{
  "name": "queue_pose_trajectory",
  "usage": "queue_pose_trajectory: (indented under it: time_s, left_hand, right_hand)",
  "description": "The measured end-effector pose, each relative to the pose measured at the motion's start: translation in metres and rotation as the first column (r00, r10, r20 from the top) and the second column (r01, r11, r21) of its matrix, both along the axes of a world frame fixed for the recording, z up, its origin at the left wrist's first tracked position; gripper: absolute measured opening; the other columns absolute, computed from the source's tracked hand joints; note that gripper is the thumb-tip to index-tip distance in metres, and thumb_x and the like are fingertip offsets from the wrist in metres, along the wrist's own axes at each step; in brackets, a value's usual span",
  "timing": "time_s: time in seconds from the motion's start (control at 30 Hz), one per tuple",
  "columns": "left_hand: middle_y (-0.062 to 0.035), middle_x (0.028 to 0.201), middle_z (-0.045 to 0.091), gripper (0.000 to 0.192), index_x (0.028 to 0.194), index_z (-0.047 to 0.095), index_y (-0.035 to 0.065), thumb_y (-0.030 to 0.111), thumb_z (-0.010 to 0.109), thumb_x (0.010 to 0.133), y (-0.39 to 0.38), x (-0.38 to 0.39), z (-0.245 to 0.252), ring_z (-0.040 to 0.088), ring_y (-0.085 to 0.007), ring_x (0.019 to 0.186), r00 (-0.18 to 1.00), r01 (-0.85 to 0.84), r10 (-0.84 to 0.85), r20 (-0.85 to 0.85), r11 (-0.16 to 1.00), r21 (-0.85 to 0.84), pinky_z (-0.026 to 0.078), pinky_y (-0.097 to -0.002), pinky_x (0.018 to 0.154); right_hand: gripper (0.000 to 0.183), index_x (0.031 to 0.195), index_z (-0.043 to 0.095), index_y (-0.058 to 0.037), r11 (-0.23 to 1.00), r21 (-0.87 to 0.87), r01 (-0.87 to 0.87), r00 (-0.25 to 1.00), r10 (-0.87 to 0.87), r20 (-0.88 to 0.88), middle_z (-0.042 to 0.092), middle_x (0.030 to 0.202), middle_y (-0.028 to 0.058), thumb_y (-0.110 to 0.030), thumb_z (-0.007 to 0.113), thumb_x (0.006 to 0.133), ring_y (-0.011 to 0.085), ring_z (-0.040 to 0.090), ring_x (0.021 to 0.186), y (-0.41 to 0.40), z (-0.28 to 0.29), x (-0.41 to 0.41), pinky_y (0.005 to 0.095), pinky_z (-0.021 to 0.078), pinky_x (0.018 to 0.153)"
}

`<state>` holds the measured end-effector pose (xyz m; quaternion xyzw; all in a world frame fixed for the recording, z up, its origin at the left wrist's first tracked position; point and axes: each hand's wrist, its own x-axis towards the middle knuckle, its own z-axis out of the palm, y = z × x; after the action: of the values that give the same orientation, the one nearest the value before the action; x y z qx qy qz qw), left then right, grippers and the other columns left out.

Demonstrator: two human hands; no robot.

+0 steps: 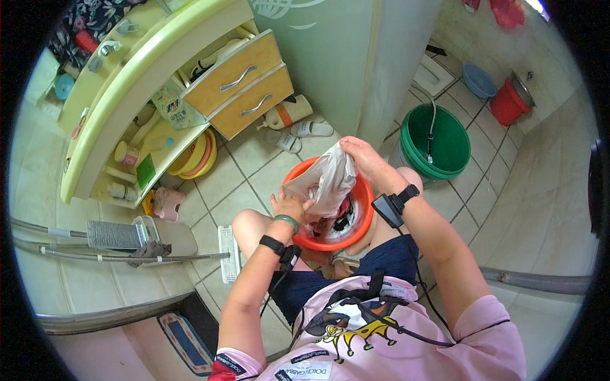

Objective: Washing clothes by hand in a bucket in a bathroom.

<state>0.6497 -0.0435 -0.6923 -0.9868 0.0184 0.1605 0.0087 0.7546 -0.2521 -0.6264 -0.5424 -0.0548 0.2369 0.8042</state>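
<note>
A wet white cloth (pixel 329 183) is raised over the orange-red basin (pixel 367 190) between my knees. My right hand (pixel 363 153) pinches its upper corner above the basin's far rim. At the cloth's lower left edge is my left hand (pixel 287 208), thumb and fingers spread against it; whether they grip the fabric is unclear. The lower part of the cloth hangs into the basin. Dark and red fabric (pixel 344 216) lies there among whitish suds, partly hidden by the cloth.
To the right stands a green bucket (pixel 436 143) with a hose (pixel 432 116) in it. Slippers (pixel 312 129) and a lying bottle (pixel 288 113) are beyond the basin. Drawers (pixel 238 76) stick out at upper left, above stacked yellow basins (pixel 205 159). A white rack (pixel 229 252) is by my left knee.
</note>
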Motion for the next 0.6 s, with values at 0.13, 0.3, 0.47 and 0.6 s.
queue_pose_trajectory:
  time_s: [0.13,0.3,0.47,0.6]
  left_hand:
    - [-0.0138,0.097,0.061,0.055,0.092,0.065,0.0078,0.053,0.034,0.084,0.018,0.007,0.030,0.042,-0.0284,0.112,0.995,-0.082,0.083,-0.047,0.997,0.014,0.025,-0.0512,0.092]
    - [-0.0165,0.075,0.061,0.047,0.074,0.064,0.0043,0.047,0.044,0.081,0.052,0.016,0.048,0.058,-0.0329,0.070,0.978,-0.133,0.167,0.125,0.961,-0.241,0.043,-0.0424,0.068]
    - [-0.0150,0.053,0.051,0.041,0.060,0.053,-0.0014,0.036,0.058,0.078,0.046,0.036,0.093,0.049,-0.0227,0.048,0.876,-0.067,0.354,0.328,0.763,-0.643,0.039,-0.0346,0.049]
    - [-0.0102,0.048,0.042,0.039,0.057,0.048,-0.0017,0.029,0.059,0.079,0.049,0.042,0.108,0.035,-0.0134,0.047,0.842,0.031,0.403,0.358,0.626,-0.779,0.033,-0.0303,0.045]
  right_hand:
    - [0.017,0.089,0.054,-0.0019,0.998,-0.044,0.035,0.999,-0.034,0.020,0.055,0.080,0.0004,-0.017,0.046,0.086,0.0094,0.049,0.075,-0.012,-0.002,0.003,0.0236,0.0403,0.069]
    - [0.017,0.087,0.055,-0.0028,0.978,-0.203,0.045,0.997,-0.030,0.074,0.055,0.080,0.0000,-0.017,0.045,0.086,0.0106,0.049,0.076,-0.025,-0.006,0.008,0.0238,0.0393,0.071]
    - [0.020,0.089,0.055,-0.0023,0.964,-0.225,0.143,0.986,-0.120,0.116,0.055,0.081,0.0006,-0.019,0.047,0.085,0.0115,0.048,0.077,-0.041,-0.020,0.022,0.0251,0.0386,0.073]
    - [0.022,0.090,0.055,-0.0011,0.912,-0.397,0.099,0.978,-0.017,0.206,0.056,0.081,0.0016,-0.020,0.047,0.085,0.0117,0.048,0.077,-0.031,-0.014,0.014,0.0253,0.0388,0.072]
